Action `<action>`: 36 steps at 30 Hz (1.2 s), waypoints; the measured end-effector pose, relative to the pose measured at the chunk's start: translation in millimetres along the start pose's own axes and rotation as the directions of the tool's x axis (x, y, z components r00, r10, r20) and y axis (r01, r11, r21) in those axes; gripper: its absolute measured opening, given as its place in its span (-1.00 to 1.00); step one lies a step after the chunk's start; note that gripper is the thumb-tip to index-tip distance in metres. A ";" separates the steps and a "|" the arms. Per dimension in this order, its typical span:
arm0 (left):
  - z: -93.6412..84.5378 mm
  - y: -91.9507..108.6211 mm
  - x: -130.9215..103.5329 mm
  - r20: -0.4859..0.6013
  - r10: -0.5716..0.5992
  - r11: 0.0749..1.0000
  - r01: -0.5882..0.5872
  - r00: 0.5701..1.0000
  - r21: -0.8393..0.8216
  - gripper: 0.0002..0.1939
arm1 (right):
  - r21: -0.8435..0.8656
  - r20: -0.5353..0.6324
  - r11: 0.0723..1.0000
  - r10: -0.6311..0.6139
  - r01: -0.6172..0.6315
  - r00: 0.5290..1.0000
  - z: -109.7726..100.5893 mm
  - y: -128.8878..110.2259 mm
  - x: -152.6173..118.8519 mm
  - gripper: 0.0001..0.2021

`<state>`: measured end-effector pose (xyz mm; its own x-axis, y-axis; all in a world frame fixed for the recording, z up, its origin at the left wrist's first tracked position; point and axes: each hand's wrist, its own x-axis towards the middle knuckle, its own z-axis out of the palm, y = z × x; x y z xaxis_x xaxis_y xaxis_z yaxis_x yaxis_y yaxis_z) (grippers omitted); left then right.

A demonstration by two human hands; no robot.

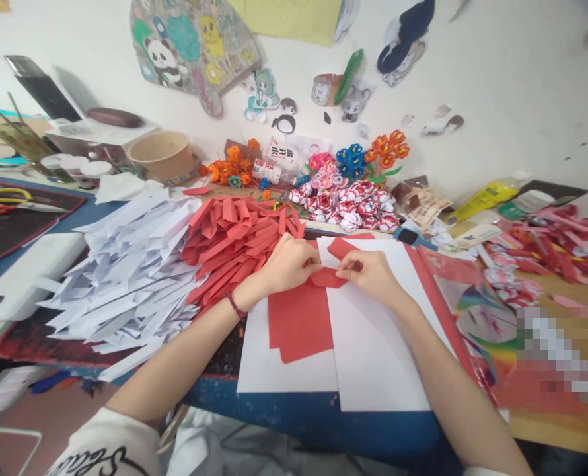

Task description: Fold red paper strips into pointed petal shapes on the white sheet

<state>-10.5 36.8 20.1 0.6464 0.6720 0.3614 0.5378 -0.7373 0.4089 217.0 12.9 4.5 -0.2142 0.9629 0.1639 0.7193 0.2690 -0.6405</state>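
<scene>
Between my two hands is a small folded red paper strip (330, 277), pinched at both ends. My left hand (290, 263) grips its left end with fingers curled. At the right end, my right hand (366, 270) holds it between thumb and fingertips. Another folded red piece (342, 248) lies just behind the strip. Under the hands are red paper sheets (301, 324) resting on white paper sheets (383, 357). A heap of folded red paper strips (239, 231) lies close to my left hand.
A large pile of folded white paper strips (130, 264) covers the left side. Scissors (16, 201) lie on a dark mat at far left. Paper flowers (348, 205) stand along the wall. A white device (31, 274) sits by the white pile. Red and pink strips (566, 238) are heaped at right.
</scene>
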 end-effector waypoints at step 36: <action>6.2 -2.8 -7.6 0.154 -0.080 0.979 0.107 0.985 -0.175 -0.74 | 0.531 0.014 0.839 0.129 -0.117 0.992 -8.0 -11.7 -3.7 -0.70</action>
<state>-13.6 33.4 11.0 0.6767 0.7101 0.1946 0.5005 -0.6375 0.5858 214.6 6.4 17.4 -0.1284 0.9893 0.0695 0.2776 0.1031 -0.9551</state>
